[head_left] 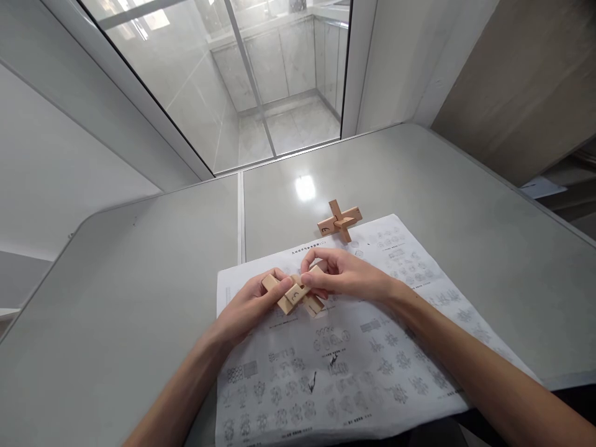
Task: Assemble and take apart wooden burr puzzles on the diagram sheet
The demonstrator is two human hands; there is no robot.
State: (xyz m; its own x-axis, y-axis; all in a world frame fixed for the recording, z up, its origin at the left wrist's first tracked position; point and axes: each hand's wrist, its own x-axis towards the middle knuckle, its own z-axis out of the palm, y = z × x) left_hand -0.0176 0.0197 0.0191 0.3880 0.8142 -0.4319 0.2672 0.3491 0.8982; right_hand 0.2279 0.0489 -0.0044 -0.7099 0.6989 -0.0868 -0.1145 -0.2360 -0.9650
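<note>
My left hand [246,304] and right hand [347,276] clamp the wooden puzzle pieces [293,295] together over the instruction sheet [372,347]. Light, rigid, likely smooth; best gripped by the bar ends.

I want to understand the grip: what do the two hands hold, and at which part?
Both hold one wooden block puzzle. The left hand pinches its left end, and the right hand grips its upper right end with the fingertips.

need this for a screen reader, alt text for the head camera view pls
Two bare hands, left hand and right hand, together hold a cluster of wooden puzzle pieces above a printed instruction sheet on a grey table. A second, cross-shaped wooden puzzle sits at the sheet's far edge.
</note>
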